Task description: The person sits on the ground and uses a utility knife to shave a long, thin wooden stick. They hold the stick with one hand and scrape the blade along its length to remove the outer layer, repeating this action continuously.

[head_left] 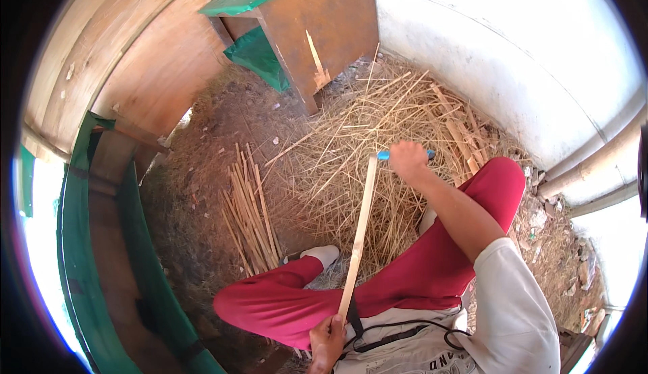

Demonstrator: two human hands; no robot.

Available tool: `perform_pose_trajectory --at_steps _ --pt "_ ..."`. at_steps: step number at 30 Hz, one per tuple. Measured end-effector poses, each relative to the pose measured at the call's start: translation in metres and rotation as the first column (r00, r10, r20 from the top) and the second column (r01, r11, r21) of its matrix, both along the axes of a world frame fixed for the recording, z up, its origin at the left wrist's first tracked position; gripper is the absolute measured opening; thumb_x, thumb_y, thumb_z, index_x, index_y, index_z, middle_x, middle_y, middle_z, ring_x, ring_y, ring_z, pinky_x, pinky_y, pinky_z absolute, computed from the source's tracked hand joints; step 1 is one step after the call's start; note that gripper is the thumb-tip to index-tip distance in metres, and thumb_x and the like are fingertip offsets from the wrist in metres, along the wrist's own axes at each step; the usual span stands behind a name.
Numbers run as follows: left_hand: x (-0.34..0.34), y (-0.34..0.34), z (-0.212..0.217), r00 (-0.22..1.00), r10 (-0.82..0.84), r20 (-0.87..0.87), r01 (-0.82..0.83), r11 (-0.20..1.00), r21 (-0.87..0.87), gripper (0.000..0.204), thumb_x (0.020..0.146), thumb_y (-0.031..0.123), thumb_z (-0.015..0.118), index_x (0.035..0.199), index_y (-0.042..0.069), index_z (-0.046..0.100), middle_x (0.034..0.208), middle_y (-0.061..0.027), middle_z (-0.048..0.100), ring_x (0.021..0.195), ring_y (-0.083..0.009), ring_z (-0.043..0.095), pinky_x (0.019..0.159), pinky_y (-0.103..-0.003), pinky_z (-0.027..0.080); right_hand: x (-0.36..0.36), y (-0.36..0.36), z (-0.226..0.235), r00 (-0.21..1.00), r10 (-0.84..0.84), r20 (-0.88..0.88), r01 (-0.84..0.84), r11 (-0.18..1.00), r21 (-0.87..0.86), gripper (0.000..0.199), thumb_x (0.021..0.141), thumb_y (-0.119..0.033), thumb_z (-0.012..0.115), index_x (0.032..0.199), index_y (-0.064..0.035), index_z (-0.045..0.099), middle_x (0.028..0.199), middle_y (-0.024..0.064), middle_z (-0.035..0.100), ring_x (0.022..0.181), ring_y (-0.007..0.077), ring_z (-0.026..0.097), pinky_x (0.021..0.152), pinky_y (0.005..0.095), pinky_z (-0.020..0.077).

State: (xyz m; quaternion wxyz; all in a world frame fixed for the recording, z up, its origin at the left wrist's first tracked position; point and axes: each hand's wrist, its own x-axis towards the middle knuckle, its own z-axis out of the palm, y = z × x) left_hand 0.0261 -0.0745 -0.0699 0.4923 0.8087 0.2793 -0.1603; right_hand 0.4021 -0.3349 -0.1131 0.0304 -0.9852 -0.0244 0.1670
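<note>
A long pale bamboo strip point(360, 229) runs from my lap up to the height of my right hand. Its lower end is gripped in my left hand point(327, 340), close to my waist. My right hand point(409, 159), arm stretched forward, is closed around a blue-handled tool point(384, 155). Blue shows on both sides of that fist, and the tool's left end is at the strip's upper end. Whether it has a blade I cannot tell. Beneath lies a wide heap of thin bamboo shavings point(364, 124).
A bundle of narrow bamboo sticks point(251, 212) lies left of my foot. Thicker bamboo pieces point(466, 138) rest right of the heap. A brown wooden cabinet with a green cover point(324, 26) stands ahead; a green-edged wooden frame point(101, 239) is at left. White sheeting point(513, 50) walls the right.
</note>
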Motion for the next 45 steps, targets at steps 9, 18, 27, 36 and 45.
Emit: perform_pose_trajectory --at_steps 9,18,27,36,45 --pt "0.006 0.032 0.020 0.989 0.044 0.144 -0.075 0.974 0.212 0.034 0.101 0.027 0.053 0.089 -0.002 0.065 0.056 -0.0055 0.055 0.050 -0.0115 0.054 0.047 -0.031 0.041 0.003 0.014 0.009 0.998 -0.058 -0.024 0.063 0.957 0.285 0.018 0.089 -0.010 0.059 0.099 0.0006 0.069 0.088 0.0163 0.068 0.072 0.0252 0.069 0.056 0.0367 0.0564" --pt "0.075 0.010 0.003 0.935 0.009 0.354 -0.090 0.973 0.211 0.029 0.100 0.023 0.058 0.094 -0.003 0.069 0.059 -0.0058 0.057 0.054 -0.0109 0.053 0.053 -0.030 0.043 -0.051 0.052 0.018 0.905 0.209 0.370 -0.367 0.823 0.434 0.017 0.086 -0.016 0.063 0.080 -0.0008 0.069 0.063 0.0123 0.062 0.055 0.0237 0.063 0.049 0.0371 0.0532" --pt "0.087 -0.007 -0.005 0.889 0.071 0.453 -0.141 0.982 0.124 0.028 0.099 0.021 0.061 0.094 -0.005 0.069 0.060 -0.0014 0.055 0.055 -0.0067 0.048 0.050 -0.026 0.038 -0.068 0.053 0.052 0.965 0.244 0.099 -0.263 0.893 0.365 0.018 0.083 -0.019 0.061 0.077 -0.0050 0.072 0.059 0.0109 0.063 0.052 0.0242 0.063 0.050 0.0387 0.0531" --pt "0.076 -0.015 -0.008 0.962 0.141 0.234 -0.121 0.988 -0.101 0.034 0.101 0.023 0.058 0.080 -0.003 0.065 0.058 0.0007 0.051 0.048 -0.0055 0.045 0.043 -0.025 0.034 -0.056 0.060 0.001 0.953 0.280 0.116 -0.298 0.937 0.182 0.015 0.083 -0.009 0.058 0.077 -0.0032 0.071 0.073 0.0145 0.068 0.066 0.0265 0.069 0.056 0.0393 0.0554" --pt "0.035 -0.018 0.007 0.967 0.250 -0.042 -0.251 0.918 -0.307 0.032 0.101 0.022 0.057 0.079 0.000 0.063 0.055 0.0018 0.049 0.043 -0.0049 0.043 0.038 -0.023 0.031 -0.016 0.031 -0.038 0.982 0.183 0.041 -0.186 0.979 0.089 0.016 0.089 -0.009 0.055 0.077 -0.0046 0.065 0.065 0.0083 0.054 0.053 0.0134 0.050 0.040 0.0289 0.0421"
